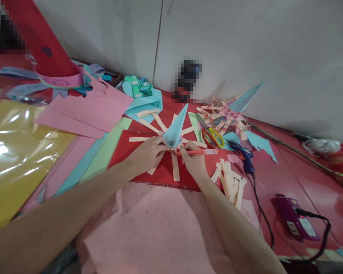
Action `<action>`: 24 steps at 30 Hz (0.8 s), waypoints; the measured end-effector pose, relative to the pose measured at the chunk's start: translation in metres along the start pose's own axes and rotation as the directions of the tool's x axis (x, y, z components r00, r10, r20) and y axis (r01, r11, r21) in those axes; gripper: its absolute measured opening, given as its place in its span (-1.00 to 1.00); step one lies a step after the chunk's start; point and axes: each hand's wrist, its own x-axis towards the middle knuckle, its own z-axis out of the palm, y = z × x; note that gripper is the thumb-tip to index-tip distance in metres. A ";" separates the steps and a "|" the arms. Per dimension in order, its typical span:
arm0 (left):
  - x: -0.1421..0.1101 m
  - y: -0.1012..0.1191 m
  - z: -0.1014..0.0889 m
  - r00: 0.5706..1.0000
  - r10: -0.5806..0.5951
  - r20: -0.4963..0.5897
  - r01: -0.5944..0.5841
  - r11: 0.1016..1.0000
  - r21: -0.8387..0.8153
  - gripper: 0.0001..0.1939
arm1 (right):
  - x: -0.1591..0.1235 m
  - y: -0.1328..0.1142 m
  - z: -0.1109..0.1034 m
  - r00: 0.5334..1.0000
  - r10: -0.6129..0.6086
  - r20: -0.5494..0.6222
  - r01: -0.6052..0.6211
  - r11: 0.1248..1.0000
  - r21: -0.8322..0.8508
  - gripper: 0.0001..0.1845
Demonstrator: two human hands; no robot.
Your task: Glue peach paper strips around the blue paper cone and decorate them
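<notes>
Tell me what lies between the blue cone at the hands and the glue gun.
In the head view, red scissor handles and yellow scissor handles lie nearer the glue gun, pale paper strips nearer the blue cone.

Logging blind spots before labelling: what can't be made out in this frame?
All in the head view:
- Near base of the blue cone: partly hidden by fingers of the left hand and right hand.
- Tip of the orange pen: lost among the fingers.
- Print on the purple box: too small.
- Dark object by the wall: pixelated.
- Yellow sheet: cut off by left edge.
</notes>
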 end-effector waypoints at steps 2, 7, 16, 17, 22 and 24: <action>0.000 0.000 0.000 1.000 -0.001 0.006 0.001 1.000 0.004 -0.59 | 0.001 0.000 0.000 1.000 -0.021 -0.007 0.021 1.000 -0.011 -0.65; -0.001 0.001 -0.001 1.000 -0.003 -0.005 0.003 1.000 -0.002 -0.61 | 0.000 0.001 -0.003 0.996 0.056 -0.064 -0.052 0.997 0.065 -0.64; -0.001 0.001 -0.001 1.000 -0.001 0.017 0.000 1.000 0.009 -0.61 | -0.003 -0.006 -0.002 0.997 0.065 0.050 -0.072 0.987 0.147 -0.59; -0.001 0.001 -0.001 1.000 -0.004 0.018 0.003 1.000 0.012 -0.60 | -0.003 -0.007 -0.001 0.997 0.052 0.053 -0.059 0.990 0.132 -0.58; 0.000 0.001 -0.003 1.000 -0.025 0.019 0.026 0.999 -0.031 -0.60 | -0.002 -0.001 -0.001 0.996 0.031 0.082 -0.037 0.997 0.075 -0.63; -0.001 0.001 -0.003 1.000 -0.027 0.010 0.028 0.998 -0.062 -0.62 | -0.002 0.002 -0.001 0.997 0.041 0.072 -0.045 0.997 0.057 -0.63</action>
